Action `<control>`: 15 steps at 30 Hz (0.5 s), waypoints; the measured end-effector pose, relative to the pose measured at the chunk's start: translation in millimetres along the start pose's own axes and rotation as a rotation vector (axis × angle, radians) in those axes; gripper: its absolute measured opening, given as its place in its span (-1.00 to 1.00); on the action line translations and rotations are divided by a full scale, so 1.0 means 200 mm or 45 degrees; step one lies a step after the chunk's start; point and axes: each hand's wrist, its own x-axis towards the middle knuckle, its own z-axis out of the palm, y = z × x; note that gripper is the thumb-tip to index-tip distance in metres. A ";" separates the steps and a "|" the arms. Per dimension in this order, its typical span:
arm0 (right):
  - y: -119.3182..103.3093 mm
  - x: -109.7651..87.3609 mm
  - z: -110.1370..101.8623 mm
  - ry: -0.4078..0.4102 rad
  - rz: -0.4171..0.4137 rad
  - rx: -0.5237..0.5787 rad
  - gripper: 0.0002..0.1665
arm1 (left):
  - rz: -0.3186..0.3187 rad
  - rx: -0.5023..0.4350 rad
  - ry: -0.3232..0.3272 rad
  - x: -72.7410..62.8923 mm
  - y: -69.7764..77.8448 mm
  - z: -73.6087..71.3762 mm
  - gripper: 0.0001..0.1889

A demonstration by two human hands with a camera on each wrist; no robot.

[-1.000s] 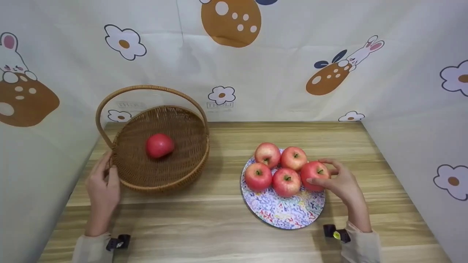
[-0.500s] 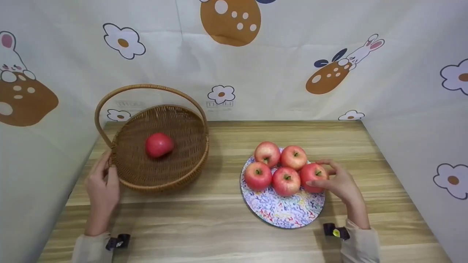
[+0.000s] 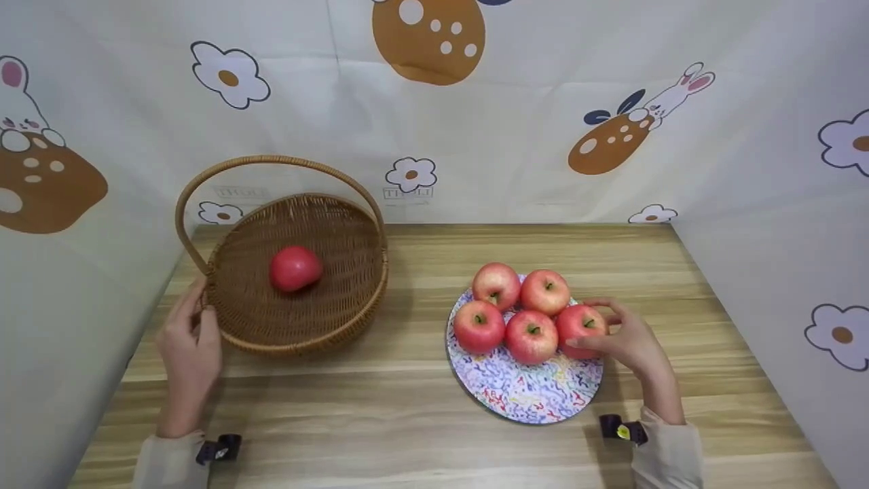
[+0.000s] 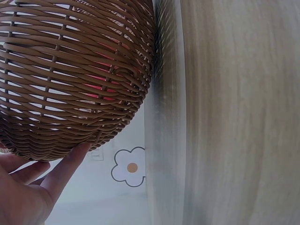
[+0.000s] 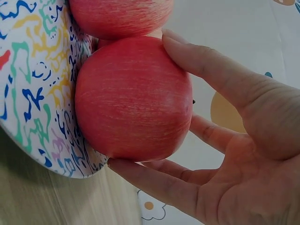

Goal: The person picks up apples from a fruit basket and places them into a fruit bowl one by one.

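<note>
My right hand (image 3: pixel 631 343) has its thumb and fingers around a red apple (image 3: pixel 582 331) at the right side of a colourfully patterned plate (image 3: pixel 536 401). In the right wrist view that apple (image 5: pixel 133 101) sits against the plate's edge and beside another apple (image 5: pixel 122 16). Several more apples, among them one (image 3: pixel 533 337) near the middle, are grouped on the plate's far half. At left, my left hand (image 3: pixel 193 343) touches the outside of a brown wicker basket (image 3: pixel 333 272) with its fingers extended. One red apple (image 3: pixel 295 269) lies inside the basket.
The wood-grain table (image 3: pixel 380 421) carries both basket and plate. Pale patterned curtains (image 3: pixel 516 136) stand behind and at both sides. An arched basket handle (image 3: pixel 278 160) rises above the rim.
The apple in my right hand has moved slightly left and down on the plate, and the hand has shifted a little with it. My left hand and the basket stay in place.
</note>
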 end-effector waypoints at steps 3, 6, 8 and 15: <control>0.00 0.00 0.01 0.000 -0.003 -0.003 -0.08 | 0.000 0.000 -0.001 0.00 0.00 0.00 -0.53; 0.00 0.00 0.01 -0.002 -0.009 0.000 -0.08 | -0.014 0.000 -0.008 0.00 0.00 0.00 -0.53; -0.01 0.00 0.01 -0.005 -0.007 0.005 -0.09 | -0.021 0.004 -0.011 0.00 0.00 0.00 -0.53; -0.02 -0.01 0.01 -0.015 -0.013 0.015 -0.13 | -0.013 0.008 -0.006 0.00 0.00 0.00 -0.53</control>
